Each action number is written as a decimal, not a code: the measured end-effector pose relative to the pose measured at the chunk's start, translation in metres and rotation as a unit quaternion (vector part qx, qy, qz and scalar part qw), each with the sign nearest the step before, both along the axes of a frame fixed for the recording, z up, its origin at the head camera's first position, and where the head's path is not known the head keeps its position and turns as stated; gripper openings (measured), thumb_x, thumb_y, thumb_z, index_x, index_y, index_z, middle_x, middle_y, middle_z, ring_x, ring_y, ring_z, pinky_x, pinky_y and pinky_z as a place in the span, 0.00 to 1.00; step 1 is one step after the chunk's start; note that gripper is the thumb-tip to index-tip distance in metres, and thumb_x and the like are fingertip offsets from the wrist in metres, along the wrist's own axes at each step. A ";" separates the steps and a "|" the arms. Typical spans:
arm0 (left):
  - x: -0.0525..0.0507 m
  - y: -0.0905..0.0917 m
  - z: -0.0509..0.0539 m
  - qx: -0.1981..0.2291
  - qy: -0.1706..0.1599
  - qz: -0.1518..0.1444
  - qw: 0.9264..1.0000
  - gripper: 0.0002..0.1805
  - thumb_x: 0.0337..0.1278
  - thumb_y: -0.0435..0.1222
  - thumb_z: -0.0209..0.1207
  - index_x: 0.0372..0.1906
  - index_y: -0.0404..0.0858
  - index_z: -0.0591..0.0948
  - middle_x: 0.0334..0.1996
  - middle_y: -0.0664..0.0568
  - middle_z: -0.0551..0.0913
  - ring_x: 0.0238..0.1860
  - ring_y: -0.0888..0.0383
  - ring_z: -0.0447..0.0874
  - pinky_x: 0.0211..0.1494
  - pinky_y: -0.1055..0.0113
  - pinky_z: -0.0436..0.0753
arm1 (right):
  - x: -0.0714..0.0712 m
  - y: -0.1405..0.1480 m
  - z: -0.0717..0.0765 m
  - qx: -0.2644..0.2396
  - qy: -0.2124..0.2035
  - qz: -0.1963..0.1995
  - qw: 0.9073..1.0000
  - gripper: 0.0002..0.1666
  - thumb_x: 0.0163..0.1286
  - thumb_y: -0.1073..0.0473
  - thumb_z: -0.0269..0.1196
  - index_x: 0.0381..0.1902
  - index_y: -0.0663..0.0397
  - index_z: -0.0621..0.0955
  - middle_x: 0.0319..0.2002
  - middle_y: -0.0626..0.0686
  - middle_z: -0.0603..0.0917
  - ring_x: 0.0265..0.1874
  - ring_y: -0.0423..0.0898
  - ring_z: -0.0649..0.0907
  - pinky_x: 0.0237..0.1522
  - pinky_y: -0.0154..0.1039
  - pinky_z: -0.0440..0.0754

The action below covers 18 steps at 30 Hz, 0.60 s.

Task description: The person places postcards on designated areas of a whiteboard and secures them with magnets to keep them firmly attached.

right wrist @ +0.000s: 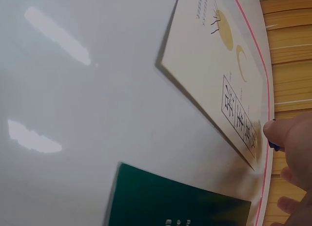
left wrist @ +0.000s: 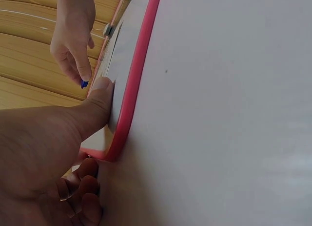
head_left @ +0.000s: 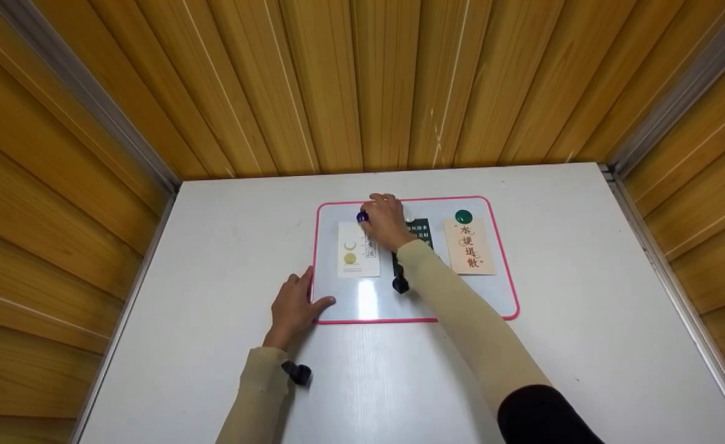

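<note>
A whiteboard (head_left: 341, 293) with a pink rim lies on the table. My left hand (head_left: 293, 305) grips its near left corner, thumb on the surface and fingers curled along the side edge. Between thumb and fingertips, my right hand (head_left: 386, 223) pinches a round blue magnet (head_left: 362, 217) at the top of a white card (head_left: 356, 265) with a moon print. In the left wrist view the blue magnet (left wrist: 84, 83) appears just off the board. Partly under my right wrist is a dark green card (head_left: 422, 230); a pale magnet (head_left: 409, 219) shows at its top.
At the board's right, a peach card (head_left: 473, 250) with red-brown writing has a round green magnet (head_left: 463, 216) at its top edge. The white table (head_left: 227, 259) extends around the board. Wooden-panelled walls (head_left: 381, 86) rise behind and at both sides.
</note>
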<state>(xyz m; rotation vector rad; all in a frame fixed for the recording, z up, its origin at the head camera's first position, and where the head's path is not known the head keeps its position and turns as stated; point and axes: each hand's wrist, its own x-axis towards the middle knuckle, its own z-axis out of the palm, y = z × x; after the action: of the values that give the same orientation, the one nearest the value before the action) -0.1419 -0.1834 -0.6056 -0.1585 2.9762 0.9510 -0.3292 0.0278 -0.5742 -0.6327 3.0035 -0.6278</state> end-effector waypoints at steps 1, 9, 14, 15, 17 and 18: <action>0.000 0.000 0.000 0.000 0.000 0.000 1.000 0.53 0.51 0.54 0.75 0.80 0.42 0.64 0.42 0.46 0.76 0.41 0.51 0.73 0.48 0.54 0.78 | 0.000 0.000 0.000 0.000 0.000 0.000 1.000 0.22 0.75 0.50 0.65 0.62 0.51 0.82 0.74 0.57 0.69 0.74 0.59 0.62 0.76 0.57 0.52; 0.000 0.000 0.002 0.004 0.010 -0.006 1.000 0.52 0.51 0.53 0.75 0.79 0.41 0.65 0.38 0.47 0.74 0.38 0.52 0.70 0.44 0.56 0.75 | -0.002 0.001 -0.002 0.002 0.000 0.001 1.000 0.21 0.76 0.51 0.64 0.62 0.51 0.82 0.73 0.57 0.69 0.74 0.59 0.62 0.76 0.57 0.51; 0.001 0.001 0.002 0.005 0.008 -0.004 1.000 0.52 0.51 0.53 0.75 0.79 0.41 0.65 0.38 0.48 0.73 0.37 0.52 0.70 0.43 0.57 0.73 | -0.003 0.000 -0.002 0.005 -0.004 0.003 1.000 0.21 0.76 0.51 0.64 0.62 0.51 0.82 0.74 0.57 0.68 0.74 0.60 0.62 0.76 0.58 0.51; 0.001 0.001 0.002 0.006 0.008 -0.004 1.000 0.52 0.51 0.53 0.75 0.79 0.41 0.65 0.38 0.48 0.73 0.37 0.52 0.70 0.43 0.57 0.74 | -0.003 0.000 -0.002 0.005 -0.004 0.003 1.000 0.21 0.76 0.50 0.64 0.62 0.51 0.82 0.74 0.57 0.68 0.74 0.60 0.62 0.75 0.58 0.51; 0.001 0.001 0.002 0.007 0.007 -0.002 1.000 0.52 0.51 0.53 0.75 0.79 0.41 0.65 0.38 0.47 0.73 0.37 0.52 0.70 0.44 0.56 0.74 | -0.002 -0.001 -0.002 0.004 -0.007 0.003 1.000 0.22 0.76 0.50 0.64 0.63 0.50 0.82 0.74 0.57 0.69 0.74 0.60 0.61 0.75 0.58 0.51; 0.001 0.001 0.002 0.008 0.007 -0.002 1.000 0.52 0.51 0.53 0.75 0.79 0.41 0.65 0.38 0.47 0.73 0.37 0.52 0.70 0.44 0.56 0.74 | -0.002 -0.001 -0.002 0.005 -0.008 0.003 1.000 0.22 0.76 0.50 0.64 0.63 0.50 0.82 0.74 0.57 0.69 0.74 0.60 0.61 0.76 0.59 0.51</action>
<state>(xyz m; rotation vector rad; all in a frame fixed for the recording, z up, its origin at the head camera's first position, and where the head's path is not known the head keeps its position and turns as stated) -0.1408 -0.1826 -0.6036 -0.1470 2.9809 0.9784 -0.3316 0.0266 -0.5763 -0.6323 2.9873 -0.6151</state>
